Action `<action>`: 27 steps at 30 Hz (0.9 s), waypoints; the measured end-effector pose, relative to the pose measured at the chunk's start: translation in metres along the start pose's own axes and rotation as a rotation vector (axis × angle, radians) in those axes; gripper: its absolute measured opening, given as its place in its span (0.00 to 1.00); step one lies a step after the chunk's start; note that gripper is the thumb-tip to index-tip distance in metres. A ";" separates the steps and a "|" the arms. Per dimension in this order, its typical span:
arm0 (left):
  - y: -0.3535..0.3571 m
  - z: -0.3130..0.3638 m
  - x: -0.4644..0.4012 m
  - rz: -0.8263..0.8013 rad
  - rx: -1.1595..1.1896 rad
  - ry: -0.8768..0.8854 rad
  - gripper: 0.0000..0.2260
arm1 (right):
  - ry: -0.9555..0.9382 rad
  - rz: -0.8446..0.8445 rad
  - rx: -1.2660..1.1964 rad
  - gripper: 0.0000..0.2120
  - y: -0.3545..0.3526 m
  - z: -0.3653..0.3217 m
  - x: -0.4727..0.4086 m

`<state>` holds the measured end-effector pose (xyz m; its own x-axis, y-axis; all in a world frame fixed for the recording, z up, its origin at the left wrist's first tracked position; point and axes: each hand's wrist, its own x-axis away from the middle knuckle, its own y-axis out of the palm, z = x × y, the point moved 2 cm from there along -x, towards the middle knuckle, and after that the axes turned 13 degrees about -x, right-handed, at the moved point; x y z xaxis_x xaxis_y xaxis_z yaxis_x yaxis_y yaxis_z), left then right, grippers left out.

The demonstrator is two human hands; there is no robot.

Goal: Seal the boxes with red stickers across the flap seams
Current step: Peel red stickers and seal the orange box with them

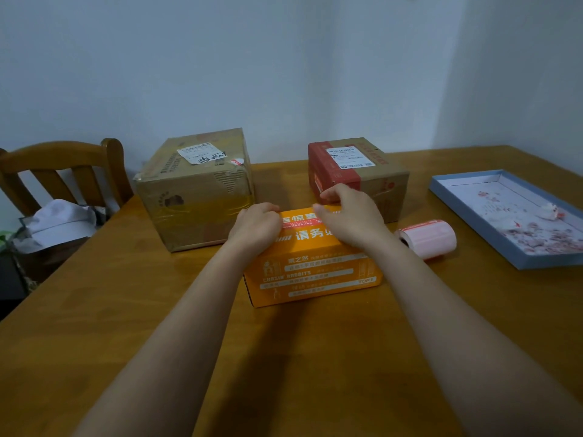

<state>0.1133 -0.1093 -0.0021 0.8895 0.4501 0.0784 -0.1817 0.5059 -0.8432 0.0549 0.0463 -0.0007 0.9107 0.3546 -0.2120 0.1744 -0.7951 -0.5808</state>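
An orange box (312,272) with white print stands on the wooden table (126,310) right in front of me. A thin red sticker (301,223) runs across its top, between my hands. My left hand (257,227) is curled over the sticker's left end on the box top. At the right end my right hand (350,216) has its thumb and fingers pinched; the sticker's ends are hidden under both hands. A pink-red sticker roll (429,238) lies on its side just right of the box.
A large brown carton (195,190) stands at the back left and a smaller carton with red tape (356,171) behind my right hand. A shallow blue tray (473,222) with red paper scraps sits at the right. A wooden chair (63,165) holding a bag stands left.
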 end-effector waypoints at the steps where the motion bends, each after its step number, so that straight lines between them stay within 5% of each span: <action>1: -0.001 0.002 0.002 -0.012 -0.028 0.015 0.18 | -0.004 -0.033 0.091 0.23 0.005 -0.001 0.001; 6: -0.004 0.004 0.006 -0.063 -0.135 0.051 0.22 | 0.004 -0.077 0.246 0.35 0.012 -0.006 0.003; 16: -0.006 -0.001 0.004 -0.124 0.006 0.006 0.23 | 0.131 -0.169 -0.052 0.27 0.003 -0.007 -0.005; 23: -0.007 -0.007 0.003 -0.145 0.135 -0.062 0.21 | 0.120 -0.103 -0.163 0.31 -0.014 -0.003 -0.004; 27: -0.009 -0.004 0.006 -0.078 0.228 -0.043 0.19 | 0.115 -0.003 -0.207 0.23 -0.010 0.001 -0.003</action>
<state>0.1217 -0.1136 0.0038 0.8867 0.4317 0.1653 -0.2075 0.6912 -0.6922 0.0499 0.0534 0.0049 0.9448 0.3077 -0.1127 0.2390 -0.8823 -0.4056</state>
